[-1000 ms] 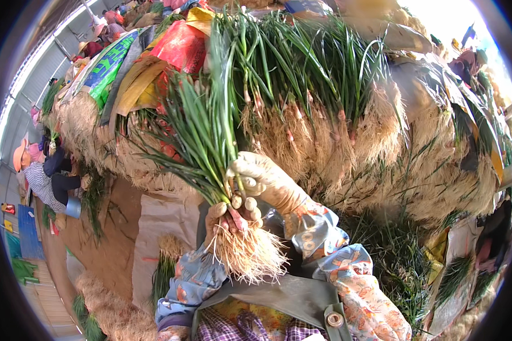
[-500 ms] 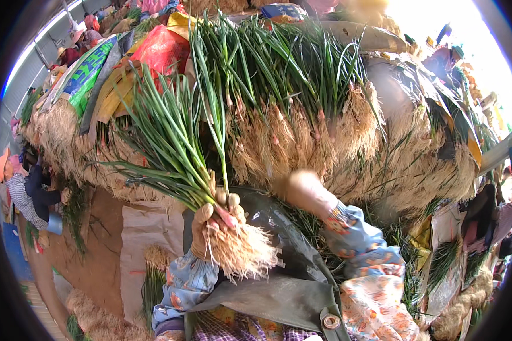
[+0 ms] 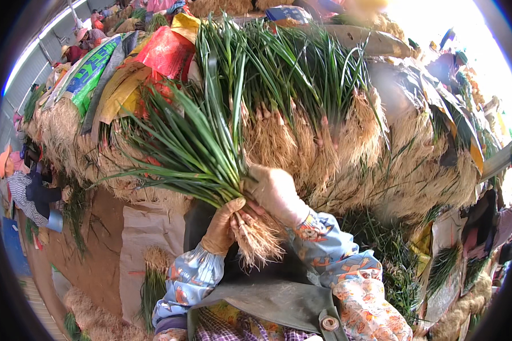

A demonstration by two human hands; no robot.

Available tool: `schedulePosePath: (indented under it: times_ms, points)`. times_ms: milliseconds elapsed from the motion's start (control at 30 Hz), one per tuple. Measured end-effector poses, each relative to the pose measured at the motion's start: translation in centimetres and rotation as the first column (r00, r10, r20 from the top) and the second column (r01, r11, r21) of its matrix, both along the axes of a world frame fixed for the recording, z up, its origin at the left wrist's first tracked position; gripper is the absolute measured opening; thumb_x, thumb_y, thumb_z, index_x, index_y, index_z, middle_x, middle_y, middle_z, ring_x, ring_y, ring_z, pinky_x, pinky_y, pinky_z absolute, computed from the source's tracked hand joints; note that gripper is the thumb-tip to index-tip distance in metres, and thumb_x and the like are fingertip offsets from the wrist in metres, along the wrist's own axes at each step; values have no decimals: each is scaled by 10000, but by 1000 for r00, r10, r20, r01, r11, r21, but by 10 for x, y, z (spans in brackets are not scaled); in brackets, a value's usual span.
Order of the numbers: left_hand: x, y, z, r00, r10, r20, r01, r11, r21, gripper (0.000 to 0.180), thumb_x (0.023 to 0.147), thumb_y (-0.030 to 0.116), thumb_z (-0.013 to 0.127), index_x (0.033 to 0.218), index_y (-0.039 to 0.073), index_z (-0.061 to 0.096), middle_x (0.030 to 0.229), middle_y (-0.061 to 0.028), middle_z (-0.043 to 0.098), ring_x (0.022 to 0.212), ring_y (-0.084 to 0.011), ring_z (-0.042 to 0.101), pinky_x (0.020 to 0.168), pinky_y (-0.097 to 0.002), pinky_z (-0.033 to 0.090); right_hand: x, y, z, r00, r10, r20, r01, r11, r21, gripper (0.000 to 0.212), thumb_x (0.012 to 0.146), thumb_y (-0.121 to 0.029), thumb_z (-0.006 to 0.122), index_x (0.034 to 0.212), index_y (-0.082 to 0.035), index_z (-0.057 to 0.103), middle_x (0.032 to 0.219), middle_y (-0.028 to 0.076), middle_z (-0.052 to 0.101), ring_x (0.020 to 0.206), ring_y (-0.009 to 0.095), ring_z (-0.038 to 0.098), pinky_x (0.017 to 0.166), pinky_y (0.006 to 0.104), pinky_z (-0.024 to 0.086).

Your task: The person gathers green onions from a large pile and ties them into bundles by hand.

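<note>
A bunch of long-leaved green plants (image 3: pixel 202 150) fans up and to the left in front of me, with pinkish stem bases and a tuft of pale stringy roots hanging below. Around the lower stems, just above the roots, my left hand (image 3: pixel 219 230) is closed. My right hand (image 3: pixel 276 193) grips the same bunch from the right side, its fingertips partly hidden behind the stems. Both arms wear blue patterned sleeves. Right behind the bunch, a row of similar rooted plants (image 3: pixel 301 85) lies on a large heap, leaves away from me and roots toward me.
Red sheeting (image 3: pixel 166 51) and a green sack (image 3: pixel 96 65) cover the heap's left part. A dark green apron (image 3: pixel 261 304) spreads over my lap. Loose leaves (image 3: pixel 381 250) lie at right. Brown sheeting (image 3: pixel 148 238) is on the ground at left, near a crouching person (image 3: pixel 28 190).
My right hand has come left from the heap's front to the bunch and now grips it. The bunch looks fuller, and the left hand has turned and shifted slightly right.
</note>
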State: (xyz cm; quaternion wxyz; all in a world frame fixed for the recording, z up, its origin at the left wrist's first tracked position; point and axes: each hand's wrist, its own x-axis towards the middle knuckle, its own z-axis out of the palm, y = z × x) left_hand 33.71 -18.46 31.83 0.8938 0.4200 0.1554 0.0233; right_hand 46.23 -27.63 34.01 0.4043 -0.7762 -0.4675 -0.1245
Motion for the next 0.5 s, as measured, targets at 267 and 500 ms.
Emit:
schedulePosePath:
  times_ms: [267, 500]
  points:
    - [-5, -14, 11, 976, 219, 14, -196, 899, -392, 352, 820, 313, 545, 881, -34, 545, 767, -173, 600, 740, -249, 601, 809, -364, 482, 2, 4, 27, -66, 256, -964, -119, 958, 262, 148, 864, -132, 575, 927, 1, 577, 550, -17, 492, 388, 71, 458, 369, 195, 400]
    - [-14, -8, -3, 933, 134, 334, 47, 875, -482, 281, 787, 260, 605, 931, 38, 511, 835, -114, 504, 680, -174, 486, 610, -294, 439, 33, -15, -74, 907, -367, -207, 345, 929, -137, 160, 856, -212, 541, 896, -90, 636, 663, 75, 624, 520, 193, 579, 475, 297, 473]
